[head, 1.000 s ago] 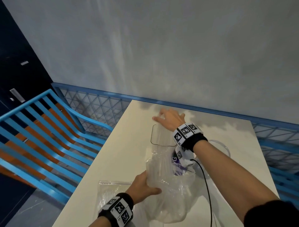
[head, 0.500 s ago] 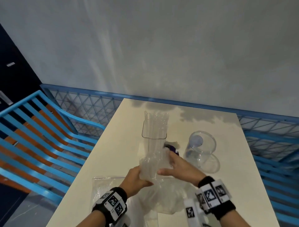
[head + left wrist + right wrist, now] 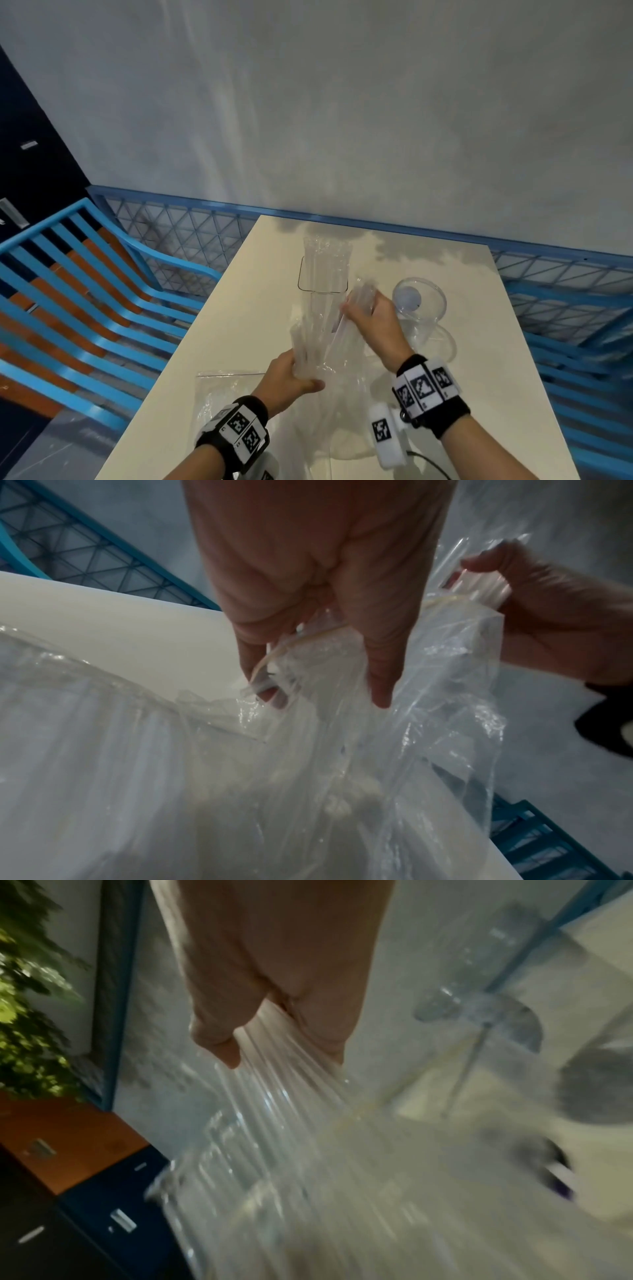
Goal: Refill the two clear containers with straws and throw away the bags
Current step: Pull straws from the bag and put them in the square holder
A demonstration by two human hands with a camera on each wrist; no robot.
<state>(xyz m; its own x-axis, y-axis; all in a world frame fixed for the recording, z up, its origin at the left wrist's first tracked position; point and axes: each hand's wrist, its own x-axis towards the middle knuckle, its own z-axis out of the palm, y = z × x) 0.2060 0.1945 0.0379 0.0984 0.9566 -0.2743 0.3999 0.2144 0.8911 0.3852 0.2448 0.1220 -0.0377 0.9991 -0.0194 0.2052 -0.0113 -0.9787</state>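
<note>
A square clear container [image 3: 323,274] stands mid-table with several clear straws upright in it. To its right is a round clear container [image 3: 420,298] with no straws showing in it. My left hand [image 3: 301,377] grips the clear plastic bag [image 3: 329,394] of straws near its mouth; its fingers pinch the film [image 3: 308,674]. My right hand [image 3: 359,310] grips a bundle of clear straws [image 3: 346,329] that slants up out of the bag, just right of the square container. The bundle of straws [image 3: 287,1096] fans out below my curled fingers.
A flat, empty clear bag [image 3: 226,387] lies on the cream table [image 3: 239,308] by my left wrist. A blue slatted bench [image 3: 85,291] stands to the left and a blue mesh rail [image 3: 178,236] runs along the grey wall behind.
My right hand left the top of the square container, came back to the bag, and now lifts a bundle of straws out. My left hand has kept hold of the bag.
</note>
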